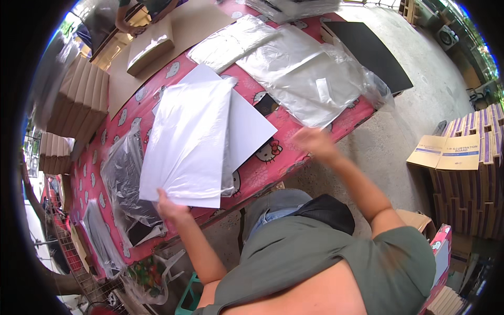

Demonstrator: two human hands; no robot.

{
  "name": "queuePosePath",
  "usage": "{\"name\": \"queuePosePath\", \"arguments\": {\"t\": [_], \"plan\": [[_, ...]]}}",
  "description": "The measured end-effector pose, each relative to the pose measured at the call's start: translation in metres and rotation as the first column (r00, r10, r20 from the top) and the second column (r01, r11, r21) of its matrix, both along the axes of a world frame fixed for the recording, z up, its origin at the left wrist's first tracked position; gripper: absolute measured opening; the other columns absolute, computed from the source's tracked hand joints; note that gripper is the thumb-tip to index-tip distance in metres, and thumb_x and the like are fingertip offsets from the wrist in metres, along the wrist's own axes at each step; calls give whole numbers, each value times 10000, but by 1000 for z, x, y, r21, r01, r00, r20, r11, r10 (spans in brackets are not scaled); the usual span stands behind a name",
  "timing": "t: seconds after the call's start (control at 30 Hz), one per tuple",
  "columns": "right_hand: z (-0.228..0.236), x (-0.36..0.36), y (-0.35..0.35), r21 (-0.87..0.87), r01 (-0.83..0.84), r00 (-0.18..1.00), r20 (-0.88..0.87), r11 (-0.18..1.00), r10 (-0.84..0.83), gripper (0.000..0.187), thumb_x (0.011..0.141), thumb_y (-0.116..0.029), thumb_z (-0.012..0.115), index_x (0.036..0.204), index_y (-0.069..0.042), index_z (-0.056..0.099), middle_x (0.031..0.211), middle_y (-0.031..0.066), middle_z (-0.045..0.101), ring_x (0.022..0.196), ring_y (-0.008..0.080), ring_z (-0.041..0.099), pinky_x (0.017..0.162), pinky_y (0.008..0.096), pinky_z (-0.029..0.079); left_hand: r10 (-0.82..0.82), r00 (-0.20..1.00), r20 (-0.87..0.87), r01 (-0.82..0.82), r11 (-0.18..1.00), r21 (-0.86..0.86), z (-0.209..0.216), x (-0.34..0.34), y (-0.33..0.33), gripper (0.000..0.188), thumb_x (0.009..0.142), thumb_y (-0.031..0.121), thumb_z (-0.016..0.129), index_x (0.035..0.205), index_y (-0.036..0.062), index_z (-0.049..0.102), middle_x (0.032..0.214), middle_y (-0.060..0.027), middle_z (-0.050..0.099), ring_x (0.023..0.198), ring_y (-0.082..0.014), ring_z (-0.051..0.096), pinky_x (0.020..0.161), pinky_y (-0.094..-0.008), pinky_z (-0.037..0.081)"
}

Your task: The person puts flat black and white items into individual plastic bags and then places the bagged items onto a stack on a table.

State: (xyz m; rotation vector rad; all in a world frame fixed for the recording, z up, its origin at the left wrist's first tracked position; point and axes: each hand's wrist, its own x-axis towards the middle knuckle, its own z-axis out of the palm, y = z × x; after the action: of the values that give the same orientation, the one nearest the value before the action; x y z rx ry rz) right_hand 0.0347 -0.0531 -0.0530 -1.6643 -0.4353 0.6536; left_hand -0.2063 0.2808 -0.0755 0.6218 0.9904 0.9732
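Note:
A white board (184,142) in a clear plastic sleeve lies slanted on the pink patterned table. My left hand (172,209) pinches its near left corner, thumb on top. Another white board (251,130) sticks out from under it to the right. My right hand (313,142) is over the table's near edge, smeared by motion, close to a pile of clear plastic bags (299,73); its fingers are not distinct. A small dark object (266,105) lies between the boards and the bags.
Left of the boards lie dark boards in plastic (126,178). Stacked brown packs (79,97) stand at the far left. Another person's hand (137,30) is by a wrapped stack (151,48) across the table. A black board (370,55) and piled cartons (467,184) are to the right.

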Motion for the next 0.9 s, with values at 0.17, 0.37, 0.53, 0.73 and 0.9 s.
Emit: {"name": "queuePosePath", "arguments": {"t": [0.17, 0.37, 0.53, 0.73, 0.9], "plan": [[14, 116, -171, 191, 872, 192, 713, 451, -674, 203, 788, -228, 629, 842, -39, 579, 794, 36, 579, 706, 133, 504, 642, 268, 423, 164, 961, -223, -102, 959, 264, 8, -19, 2, 294, 827, 169, 567, 965, -78, 490, 955, -154, 553, 793, -219, 544, 721, -362, 457], [28, 85, 1, -104, 231, 960, 183, 967, -210, 443, 809, -366, 583, 1102, -39, 531, 990, 86, 574, 833, 139, 557, 631, 261, 471, 46, 998, 30, -54, 946, 319, 29, -19, -39, 341, 847, 197, 539, 1116, 3, 459, 1075, -101, 524, 953, -226, 518, 815, -359, 430], [35, 61, 121, 389, 135, 991, -48, 911, -127, 510, 773, -349, 636, 1057, 57, 514, 936, 141, 574, 783, 158, 577, 614, 247, 492, -19, 998, 65, -3, 949, 315, 20, -23, -55, 433, 867, 291, 498, 1179, 7, 402, 1121, -103, 502, 979, -222, 511, 850, -371, 420], [97, 50, 168, 561, 271, 937, 32, 782, -348, 297, 845, -255, 562, 816, 35, 618, 603, -10, 534, 513, 44, 438, 443, 205, 344, -263, 938, 225, 197, 940, 278, 11, -23, -56, 656, 836, 516, 427, 1275, 45, 300, 1250, -98, 399, 1132, -247, 405, 947, -391, 348], [155, 40, 182, 674, 241, 901, 112, 698, -419, 310, 844, -256, 563, 798, 44, 626, 679, 46, 593, 545, 81, 521, 483, 197, 398, -436, 626, 647, 484, 867, 116, -7, -25, -48, 725, 797, 567, 443, 1317, 99, 256, 1308, -73, 351, 1187, -257, 345, 988, -407, 291]]}}
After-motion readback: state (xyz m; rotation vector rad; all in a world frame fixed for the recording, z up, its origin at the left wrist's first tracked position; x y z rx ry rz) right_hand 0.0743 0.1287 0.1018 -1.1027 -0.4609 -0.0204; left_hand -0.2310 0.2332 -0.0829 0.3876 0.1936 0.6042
